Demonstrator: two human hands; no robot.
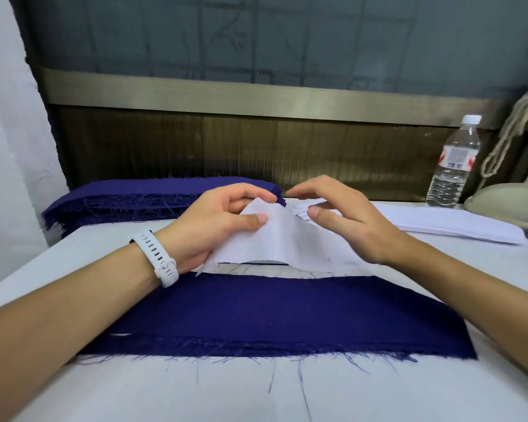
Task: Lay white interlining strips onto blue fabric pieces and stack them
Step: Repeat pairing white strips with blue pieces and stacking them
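Above frayed blue fabric (pixel 287 312) | left hand (pixel 214 223) pinches limp white strip (pixel 287 242) | right hand (pixel 348 220) loose-fingered

Left hand (pixel 223 220) pinches the white interlining strip (pixel 287 243) above the blue fabric piece (pixel 272 312), right hand (pixel 348 222) alongside.

Soft, even light from above leaves only faint shadows under the left hand (pixel 214 220) and right hand (pixel 345 220), keeps the white strip (pixel 275 239) between them bright without glare, leaves the wall (pixel 256 41) beyond them dim, and the wide lens bows lines far from both hands.
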